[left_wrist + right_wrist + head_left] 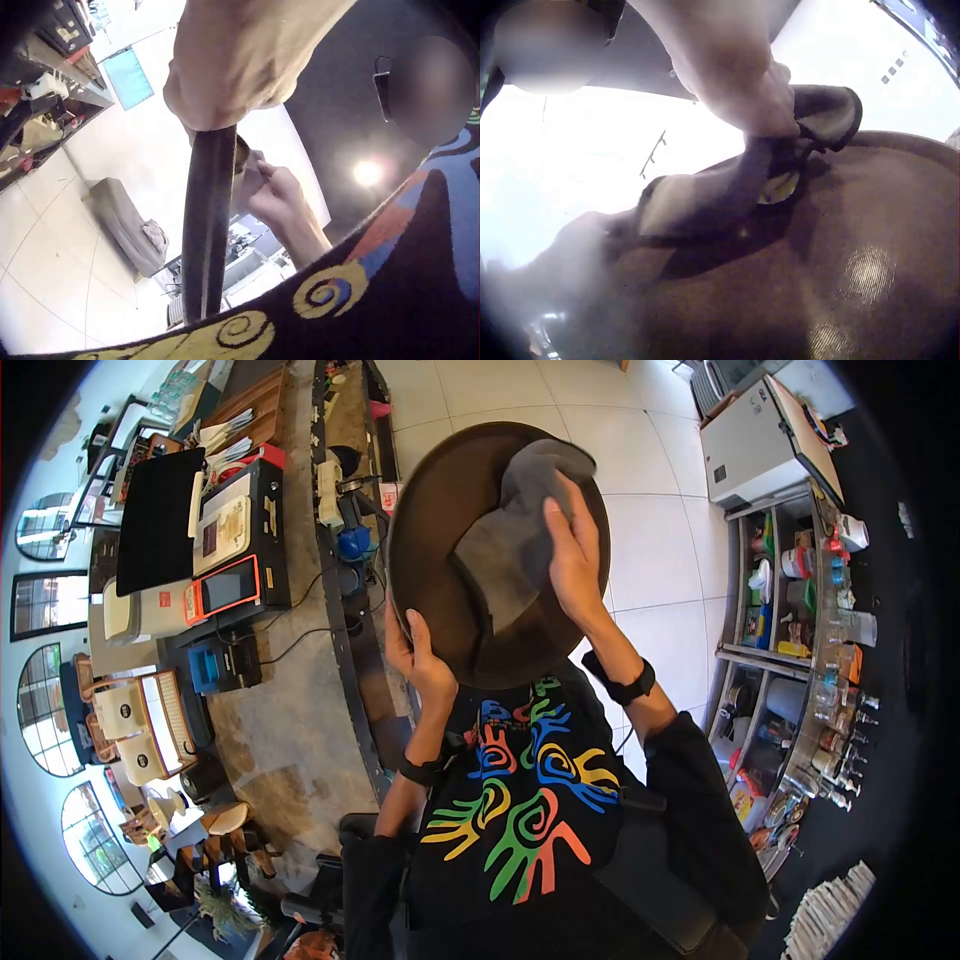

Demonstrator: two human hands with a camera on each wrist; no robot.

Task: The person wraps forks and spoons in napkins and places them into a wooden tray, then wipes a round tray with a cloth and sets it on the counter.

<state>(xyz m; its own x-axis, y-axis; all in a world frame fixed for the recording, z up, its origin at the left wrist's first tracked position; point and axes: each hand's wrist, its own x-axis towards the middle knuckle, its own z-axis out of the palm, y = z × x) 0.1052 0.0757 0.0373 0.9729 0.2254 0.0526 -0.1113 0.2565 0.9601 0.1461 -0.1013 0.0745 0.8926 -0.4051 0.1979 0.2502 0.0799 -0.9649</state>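
Note:
A round dark-brown tray (430,540) with a raised rim is held up in front of the chest. My left hand (425,665) grips its lower left edge, the thumb over the rim. In the left wrist view that hand (232,67) is closed over the tray (208,232), which shows edge-on. My right hand (578,565) holds a grey cloth (505,560) against the tray's inner face, near the right side. The right wrist view has the cloth (697,202) bunched under the right hand (739,90), its folds lying over the tray surface (780,292).
A concrete-topped counter (290,770) runs along the left, bearing a machine with an orange-framed screen (228,588) and cables. On the right stand shelves (765,660) packed with goods and a white chest-like box (755,445). Pale floor tiles (655,550) lie between.

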